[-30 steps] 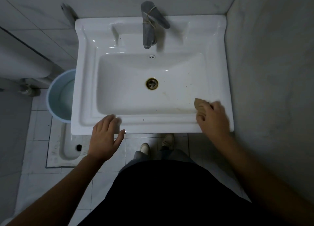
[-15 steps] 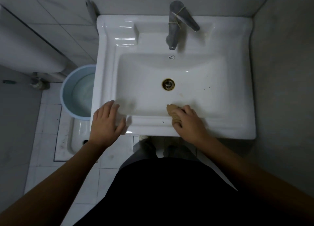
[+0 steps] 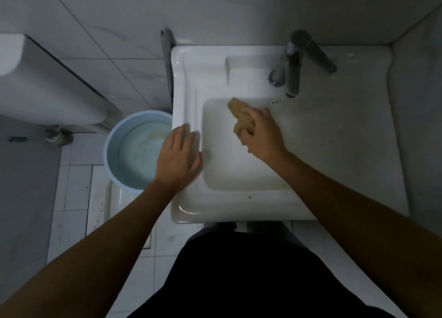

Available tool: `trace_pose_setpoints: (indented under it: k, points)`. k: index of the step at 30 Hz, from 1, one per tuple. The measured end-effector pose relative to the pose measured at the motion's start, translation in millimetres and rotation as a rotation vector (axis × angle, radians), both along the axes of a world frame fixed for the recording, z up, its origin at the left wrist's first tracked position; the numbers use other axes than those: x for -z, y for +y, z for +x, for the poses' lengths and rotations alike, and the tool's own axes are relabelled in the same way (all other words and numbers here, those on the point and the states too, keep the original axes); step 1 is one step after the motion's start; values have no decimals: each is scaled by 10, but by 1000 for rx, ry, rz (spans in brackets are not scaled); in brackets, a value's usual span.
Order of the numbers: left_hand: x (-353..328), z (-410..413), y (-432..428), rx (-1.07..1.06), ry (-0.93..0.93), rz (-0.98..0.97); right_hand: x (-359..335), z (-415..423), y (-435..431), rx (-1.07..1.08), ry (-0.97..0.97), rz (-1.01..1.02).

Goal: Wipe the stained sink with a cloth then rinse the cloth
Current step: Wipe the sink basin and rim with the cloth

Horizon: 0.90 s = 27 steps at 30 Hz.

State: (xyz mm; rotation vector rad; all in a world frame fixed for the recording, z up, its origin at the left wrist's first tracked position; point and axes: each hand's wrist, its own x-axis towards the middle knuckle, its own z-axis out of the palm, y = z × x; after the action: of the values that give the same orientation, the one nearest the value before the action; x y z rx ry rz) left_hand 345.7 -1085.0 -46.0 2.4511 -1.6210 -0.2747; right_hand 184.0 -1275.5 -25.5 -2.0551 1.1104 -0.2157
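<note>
- The right hand (image 3: pixel 262 135) has its fingers curled over a crumpled tan cloth (image 3: pixel 240 117), pressing it against the basin floor of the white ceramic sink (image 3: pixel 358 150), close to the basin's far left corner.
- The left hand (image 3: pixel 178 156) lies flat and released, fingers spread, on the sink's left rim near its middle; it grasps nothing and seems to brace the body.
- To wipe well, the person would do best to keep the palm's weight over the cloth, work in overlapping strokes from the far wall toward the near edge, and refold to a cleaner face as it soils.
- Dark specks sit on the far ledge by the grey metal tap (image 3: pixel 293 76), 1 on the near rim, and faint ones on the right side of the basin; these likely need their own passes.
- The drain is hidden, probably under the right hand or forearm, so the stains round it cannot be judged.
- Dim light and blur hide faint streaks, and how wet the cloth is.
- A pale blue round plastic bucket (image 3: pixel 114 135) stands just beside the sink's left edge; its rim is partly behind the left hand, and its contents cannot be read clearly.
</note>
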Motion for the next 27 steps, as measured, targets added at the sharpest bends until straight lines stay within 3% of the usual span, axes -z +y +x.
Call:
trace_pose_setpoints:
  k: [3,9,12,19,23,27]
  points:
    - [102,13,-27,2,-14,-49,39,392,-386,75,21,-162]
    - [230,44,-28,-32,32,-146,351,1078,-784,83,306,-239]
    - [236,52,-35,-23,35,-176,378,1088,-758,83,320,-242]
    - [226,48,-14,-9,35,-184,-37,467,-289,-139,235,-7]
    - [261,53,-12,4,38,-203,-215,-205,120,-208,219,244]
    - [281,40,2,26,12,-229,-212,-802,397,-288,370,325]
